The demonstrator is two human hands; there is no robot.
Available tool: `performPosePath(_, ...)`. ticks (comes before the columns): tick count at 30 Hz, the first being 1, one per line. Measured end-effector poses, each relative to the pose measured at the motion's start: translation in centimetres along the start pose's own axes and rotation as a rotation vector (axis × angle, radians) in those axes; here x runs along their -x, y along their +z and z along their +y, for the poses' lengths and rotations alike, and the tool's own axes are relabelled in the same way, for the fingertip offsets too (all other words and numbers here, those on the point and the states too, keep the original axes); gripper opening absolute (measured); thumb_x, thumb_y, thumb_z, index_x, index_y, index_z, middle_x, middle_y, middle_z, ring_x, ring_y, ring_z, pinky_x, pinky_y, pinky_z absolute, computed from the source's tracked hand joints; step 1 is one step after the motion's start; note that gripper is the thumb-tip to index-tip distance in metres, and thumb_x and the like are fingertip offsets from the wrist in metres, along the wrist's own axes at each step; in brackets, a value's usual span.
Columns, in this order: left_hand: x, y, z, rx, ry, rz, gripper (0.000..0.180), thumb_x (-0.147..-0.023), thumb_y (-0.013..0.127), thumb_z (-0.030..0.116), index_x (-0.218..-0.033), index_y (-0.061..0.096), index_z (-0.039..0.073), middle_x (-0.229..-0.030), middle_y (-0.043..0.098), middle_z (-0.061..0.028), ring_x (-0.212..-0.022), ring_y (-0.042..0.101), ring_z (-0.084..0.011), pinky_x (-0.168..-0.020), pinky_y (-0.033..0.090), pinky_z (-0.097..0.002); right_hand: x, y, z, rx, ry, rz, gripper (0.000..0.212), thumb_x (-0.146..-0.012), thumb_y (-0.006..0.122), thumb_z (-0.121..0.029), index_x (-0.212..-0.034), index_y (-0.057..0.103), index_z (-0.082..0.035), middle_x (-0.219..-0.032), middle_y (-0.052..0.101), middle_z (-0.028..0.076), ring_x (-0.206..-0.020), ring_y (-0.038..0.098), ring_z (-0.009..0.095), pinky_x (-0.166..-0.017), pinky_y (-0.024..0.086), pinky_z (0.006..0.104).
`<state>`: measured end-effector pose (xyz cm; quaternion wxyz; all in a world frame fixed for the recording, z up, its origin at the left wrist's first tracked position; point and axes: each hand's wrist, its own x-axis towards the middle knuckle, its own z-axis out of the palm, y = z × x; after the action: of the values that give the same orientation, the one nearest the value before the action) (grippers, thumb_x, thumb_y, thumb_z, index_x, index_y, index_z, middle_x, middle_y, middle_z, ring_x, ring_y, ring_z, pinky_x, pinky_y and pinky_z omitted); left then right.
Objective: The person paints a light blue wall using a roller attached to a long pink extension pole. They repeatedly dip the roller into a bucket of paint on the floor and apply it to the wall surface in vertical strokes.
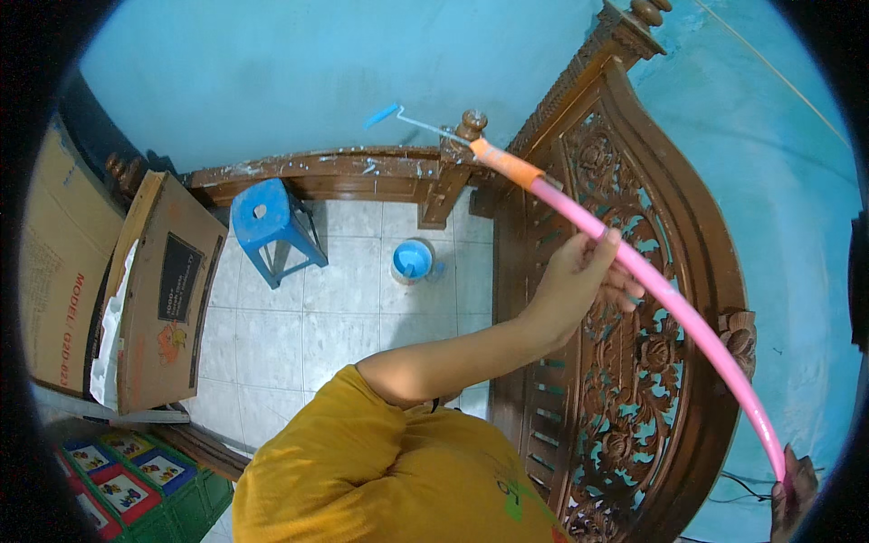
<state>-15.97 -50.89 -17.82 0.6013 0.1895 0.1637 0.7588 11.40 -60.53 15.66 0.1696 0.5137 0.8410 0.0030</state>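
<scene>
A paint roller with a blue sleeve (381,116) sits at the tip of a thin bent wire frame, close to the light-blue wall (299,81). Its orange handle (509,164) is joined to a long pink pole (665,294), which slants down to the right. My left hand (593,276) grips the pole partway along, thumb on top and fingers curling underneath. At the pole's lower end, near the picture's right rim, my right hand (795,489) is closed around it, partly cut off by the dark edge. Whether the roller touches the wall I cannot tell.
A bucket of blue paint (413,261) stands on the tiled floor (339,312), beside a blue plastic stool (272,226). Carved wooden furniture (625,362) rises at right; a paint-spattered wooden rail (317,172) runs along the wall. Cardboard boxes (172,299) lean at left, above green crates (172,507).
</scene>
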Motion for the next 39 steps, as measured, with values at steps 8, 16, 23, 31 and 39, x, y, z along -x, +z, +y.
performPosePath(8,5.2,-10.7,-5.1,0.077,-0.319,0.196,0.034,-0.104,0.046,0.036,-0.106,0.05,0.002,-0.094,0.065,-0.0141,-0.079,0.07,-0.0209,-0.067,0.061,-0.0325,-2.9,5.6,-6.3,-0.048,0.018,-0.109,0.032,-0.096,0.059,-0.009,-0.128,0.063,-0.006,-0.089,0.063,0.016,-0.076,0.06,0.029,-0.071,0.049,0.0372)
performPosePath(16,5.6,-21.1,-11.4,0.095,-0.536,0.406,0.036,-0.104,0.048,0.034,-0.102,0.054,-0.001,-0.09,0.065,-0.0167,-0.079,0.069,-0.0271,-0.071,0.062,-0.0389,-6.8,14.1,-10.6,0.19,-0.096,-0.128,0.039,-0.092,0.062,-0.015,-0.131,0.061,-0.011,-0.086,0.062,0.013,-0.068,0.06,0.029,-0.062,0.049,0.0383)
performPosePath(23,6.1,-26.3,-14.8,-0.016,-0.659,0.515,0.039,-0.102,0.051,0.037,-0.096,0.058,-0.001,-0.082,0.062,-0.011,-0.072,0.067,-0.0237,-0.069,0.062,-0.0383,-8.9,17.0,-14.7,0.257,-0.089,-0.143,0.041,-0.085,0.065,-0.008,-0.125,0.065,-0.016,-0.078,0.061,0.016,-0.066,0.064,0.035,-0.057,0.049,0.0458)
performPosePath(31,5.4,-29.8,-15.4,-0.115,-0.752,0.639,0.039,-0.103,0.047,0.037,-0.09,0.056,0.002,-0.074,0.059,-0.0084,-0.062,0.062,-0.0195,-0.057,0.058,-0.0371,-11.1,19.5,-15.2,0.377,-0.208,-0.287,0.043,-0.084,0.064,-0.01,-0.127,0.063,-0.011,-0.076,0.062,0.013,-0.062,0.063,0.031,-0.056,0.05,0.042)
performPosePath(39,3.7,-33.9,-15.8,-0.202,-0.797,0.693,0.035,-0.102,0.045,0.034,-0.092,0.055,0.002,-0.077,0.06,-0.0103,-0.066,0.062,-0.0231,-0.06,0.056,-0.041,-14.3,20.4,-16.4,0.373,-0.293,-0.356,0.045,-0.083,0.063,-0.009,-0.129,0.062,-0.009,-0.078,0.063,0.013,-0.065,0.064,0.028,-0.058,0.052,0.0385)
